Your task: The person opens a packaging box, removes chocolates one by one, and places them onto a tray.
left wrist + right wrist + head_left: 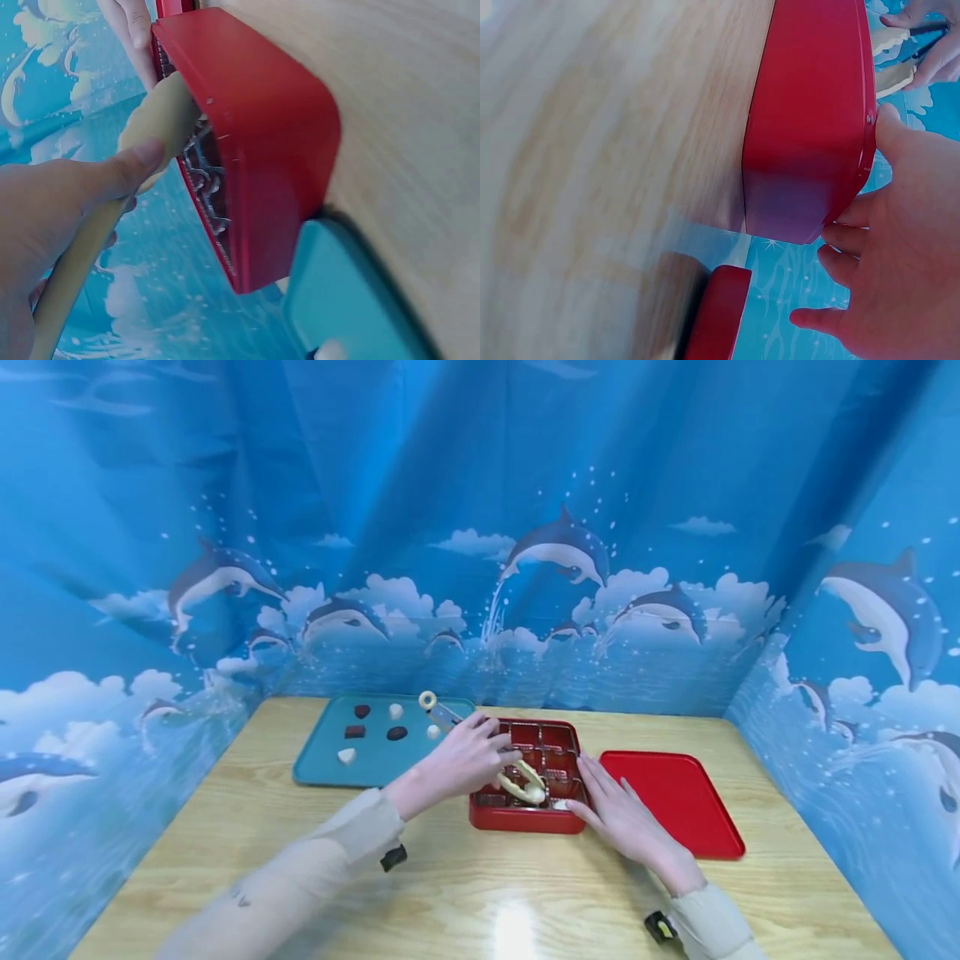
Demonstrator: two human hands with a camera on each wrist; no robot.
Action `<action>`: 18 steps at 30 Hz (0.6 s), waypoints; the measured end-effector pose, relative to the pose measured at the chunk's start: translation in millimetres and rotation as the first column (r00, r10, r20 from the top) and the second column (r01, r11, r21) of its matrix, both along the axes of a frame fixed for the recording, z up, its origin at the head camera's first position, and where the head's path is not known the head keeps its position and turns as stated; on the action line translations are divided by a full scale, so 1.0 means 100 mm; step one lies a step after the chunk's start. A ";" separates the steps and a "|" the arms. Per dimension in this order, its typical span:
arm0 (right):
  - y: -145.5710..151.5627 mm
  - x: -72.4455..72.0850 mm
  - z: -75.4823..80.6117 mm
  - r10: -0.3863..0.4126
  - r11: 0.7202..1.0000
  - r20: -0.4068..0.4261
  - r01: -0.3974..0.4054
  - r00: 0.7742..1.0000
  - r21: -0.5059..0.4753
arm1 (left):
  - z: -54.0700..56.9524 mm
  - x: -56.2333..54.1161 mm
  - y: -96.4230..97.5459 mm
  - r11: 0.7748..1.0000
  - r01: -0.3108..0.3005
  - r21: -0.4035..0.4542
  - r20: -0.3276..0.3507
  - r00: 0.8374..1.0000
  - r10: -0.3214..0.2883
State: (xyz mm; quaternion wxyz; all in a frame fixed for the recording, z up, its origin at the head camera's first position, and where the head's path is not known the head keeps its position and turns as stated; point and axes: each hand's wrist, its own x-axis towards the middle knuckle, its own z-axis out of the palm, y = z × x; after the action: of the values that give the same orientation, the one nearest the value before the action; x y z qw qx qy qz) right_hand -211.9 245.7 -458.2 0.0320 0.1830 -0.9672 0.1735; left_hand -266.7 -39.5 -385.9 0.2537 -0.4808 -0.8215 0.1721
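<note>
A pair of cream-tipped tongs (525, 771) is gripped in my left hand (467, 757), its ring end pointing up and away. The tips reach down into the front of a red box (525, 821) with a divided insert, around a white chocolate (536, 795). Pressed along the tongs' arm is the left thumb (146, 154) in the left wrist view. My right hand (622, 814) rests against the box's right side, fingers extended, with its thumb (889, 127) at the rim. A dark chocolate (492, 799) and another white one (561, 805) lie in front compartments.
At the back left, a teal tray (318, 768) carries several dark and white chocolates, among them a dark oval one (397, 733). A flat red lid (678, 802) lies on the wooden table (450, 893) right of the box. Dolphin-print curtains (450, 527) surround the table.
</note>
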 end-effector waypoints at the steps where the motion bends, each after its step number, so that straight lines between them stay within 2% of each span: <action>1: 0.00 0.00 0.00 -0.001 1.000 0.004 0.001 1.000 0.000 | -0.02 0.01 -0.03 1.000 -0.001 0.022 0.005 1.000 0.000; 8: 0.01 0.00 -0.02 0.008 1.000 0.007 -0.008 1.000 -0.006 | -0.13 0.04 -0.19 0.984 -0.022 0.176 0.045 0.999 0.014; 14: 0.01 -0.01 -0.02 0.005 1.000 0.027 -0.005 1.000 -0.006 | -0.11 0.10 -0.32 0.968 -0.056 0.244 0.077 0.996 0.038; 18: 0.00 -0.01 -0.02 0.003 1.000 0.017 -0.003 1.000 -0.001 | -0.08 0.12 -0.45 0.948 -0.057 0.313 0.087 0.996 0.032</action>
State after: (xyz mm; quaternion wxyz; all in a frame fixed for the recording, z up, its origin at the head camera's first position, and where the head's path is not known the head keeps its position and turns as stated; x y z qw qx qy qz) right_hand -213.0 246.0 -460.6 0.0235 0.1828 -0.9670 0.1758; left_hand -254.4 -84.2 -394.4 0.2897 -0.4220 -0.8587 0.0246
